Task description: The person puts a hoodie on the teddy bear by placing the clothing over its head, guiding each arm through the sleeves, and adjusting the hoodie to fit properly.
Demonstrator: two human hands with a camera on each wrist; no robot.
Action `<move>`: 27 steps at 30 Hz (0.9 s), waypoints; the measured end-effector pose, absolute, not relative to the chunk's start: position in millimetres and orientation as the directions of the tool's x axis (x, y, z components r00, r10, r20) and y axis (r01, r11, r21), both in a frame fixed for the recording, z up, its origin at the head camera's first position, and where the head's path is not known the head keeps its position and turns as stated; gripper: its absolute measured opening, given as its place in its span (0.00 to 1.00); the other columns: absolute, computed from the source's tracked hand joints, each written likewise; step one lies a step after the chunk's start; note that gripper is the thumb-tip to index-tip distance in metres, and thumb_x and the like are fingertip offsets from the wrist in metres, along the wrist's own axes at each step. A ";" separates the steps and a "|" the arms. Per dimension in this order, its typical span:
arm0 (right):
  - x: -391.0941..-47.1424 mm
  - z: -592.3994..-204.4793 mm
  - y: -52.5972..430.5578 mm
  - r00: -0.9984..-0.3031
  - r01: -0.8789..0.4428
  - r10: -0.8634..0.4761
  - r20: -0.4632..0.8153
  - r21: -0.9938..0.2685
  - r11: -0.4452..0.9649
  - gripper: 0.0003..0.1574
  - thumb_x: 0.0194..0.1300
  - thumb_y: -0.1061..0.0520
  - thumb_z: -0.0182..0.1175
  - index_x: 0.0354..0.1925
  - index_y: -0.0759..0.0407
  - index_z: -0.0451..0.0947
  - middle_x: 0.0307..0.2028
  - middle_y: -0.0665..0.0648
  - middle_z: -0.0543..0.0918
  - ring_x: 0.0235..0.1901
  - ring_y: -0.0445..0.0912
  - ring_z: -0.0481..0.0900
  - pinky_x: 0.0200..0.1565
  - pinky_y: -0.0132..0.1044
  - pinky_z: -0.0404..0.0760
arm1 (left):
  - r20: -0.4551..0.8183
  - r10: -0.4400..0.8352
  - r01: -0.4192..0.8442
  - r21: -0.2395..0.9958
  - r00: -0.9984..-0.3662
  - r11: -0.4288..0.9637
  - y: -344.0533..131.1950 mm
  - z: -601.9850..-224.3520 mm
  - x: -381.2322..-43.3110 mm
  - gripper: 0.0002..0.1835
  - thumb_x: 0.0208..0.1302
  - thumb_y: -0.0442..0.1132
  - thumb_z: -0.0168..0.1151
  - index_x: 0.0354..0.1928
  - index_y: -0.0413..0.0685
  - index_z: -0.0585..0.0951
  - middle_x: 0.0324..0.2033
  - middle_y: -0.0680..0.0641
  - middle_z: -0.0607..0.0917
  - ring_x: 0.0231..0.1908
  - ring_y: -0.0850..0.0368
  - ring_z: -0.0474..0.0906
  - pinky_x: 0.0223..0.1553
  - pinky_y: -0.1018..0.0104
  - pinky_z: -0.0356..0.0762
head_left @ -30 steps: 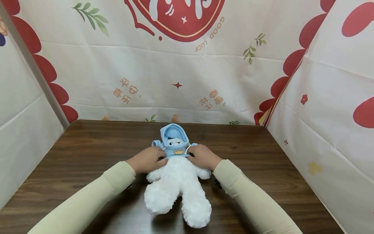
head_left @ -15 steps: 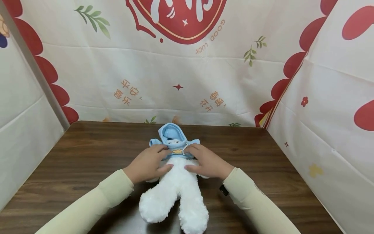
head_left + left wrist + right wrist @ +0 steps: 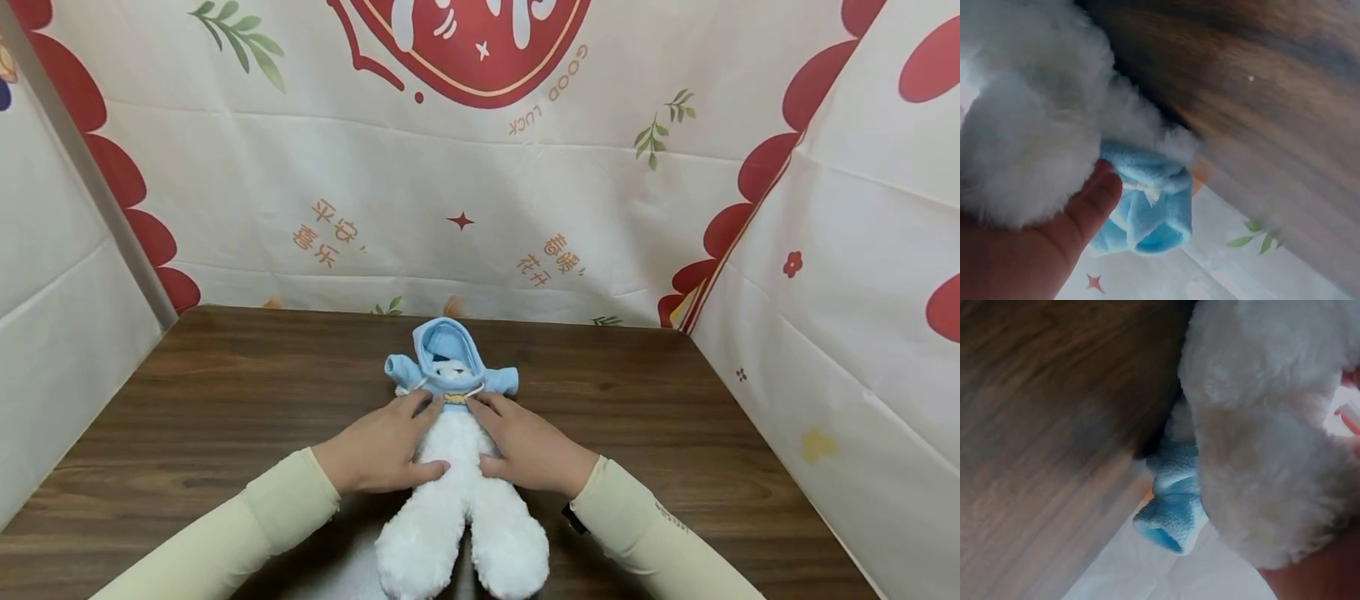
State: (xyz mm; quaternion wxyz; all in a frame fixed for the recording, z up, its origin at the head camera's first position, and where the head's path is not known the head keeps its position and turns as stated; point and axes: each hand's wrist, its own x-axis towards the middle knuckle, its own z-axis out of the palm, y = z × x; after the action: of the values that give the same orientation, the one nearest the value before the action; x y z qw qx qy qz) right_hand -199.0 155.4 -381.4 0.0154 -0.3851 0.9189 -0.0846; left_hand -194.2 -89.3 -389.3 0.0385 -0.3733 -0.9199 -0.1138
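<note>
A white plush toy (image 3: 459, 446) lies face up on the table, legs toward me. A small light-blue hoodie (image 3: 495, 381) with a yellow print is around its upper body, the neck opening across its face and the hood spread beyond its head. My left hand (image 3: 386, 446) rests on one side of the torso, fingertips at the hoodie's hem and thumb lower on the fur. My right hand (image 3: 532, 446) lies on the other side in the same way, fingers extended. A sleeve (image 3: 1159, 225) gapes in the left wrist view; the other sleeve (image 3: 1172, 515) shows in the right wrist view.
The dark wood table (image 3: 247, 375) runs back to a white printed cloth (image 3: 420, 192) with red scalloped edging. Another cloth panel (image 3: 847, 333) borders the right, and a white panel (image 3: 67, 283) borders the left.
Both hands have loosened from the hoodie's sides and slid down toward me onto the torso, fingers straighter. The sleeves now stick out more to both sides.
</note>
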 end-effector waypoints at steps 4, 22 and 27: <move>-205.0 -380.0 151.4 -0.714 -0.699 -0.697 0.060 -0.101 0.708 0.45 0.62 0.45 0.57 0.69 0.62 0.52 0.65 0.61 0.59 0.62 0.51 0.62 0.56 0.41 0.68 | 0.085 0.663 0.664 0.203 -0.744 0.719 -88.6 -380.8 -203.2 0.49 0.57 0.71 0.45 0.69 0.41 0.57 0.65 0.39 0.60 0.62 0.47 0.61 0.57 0.57 0.65; -237.4 -389.4 142.6 -0.732 -0.679 -0.670 0.120 -0.214 0.703 0.36 0.56 0.51 0.64 0.59 0.60 0.64 0.55 0.55 0.72 0.52 0.45 0.71 0.52 0.38 0.71 | 0.181 0.669 0.693 0.229 -0.721 0.684 -83.1 -391.3 -231.1 0.36 0.58 0.60 0.57 0.59 0.39 0.69 0.53 0.44 0.73 0.54 0.48 0.69 0.55 0.56 0.66; -237.4 -392.9 142.3 -0.736 -0.671 -0.668 0.110 -0.253 0.697 0.35 0.54 0.52 0.66 0.56 0.59 0.65 0.52 0.53 0.73 0.49 0.43 0.71 0.50 0.37 0.71 | 0.212 0.674 0.706 0.195 -0.708 0.681 -81.5 -393.5 -227.0 0.32 0.59 0.58 0.56 0.55 0.39 0.72 0.49 0.43 0.74 0.51 0.48 0.70 0.53 0.55 0.66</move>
State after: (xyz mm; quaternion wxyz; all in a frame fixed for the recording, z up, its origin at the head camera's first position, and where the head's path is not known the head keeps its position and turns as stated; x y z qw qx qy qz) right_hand -237.4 142.3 -392.9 -0.0047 -0.3635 0.9211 -0.1393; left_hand -227.0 -81.5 -393.5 0.0615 -0.3772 -0.9147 -0.1318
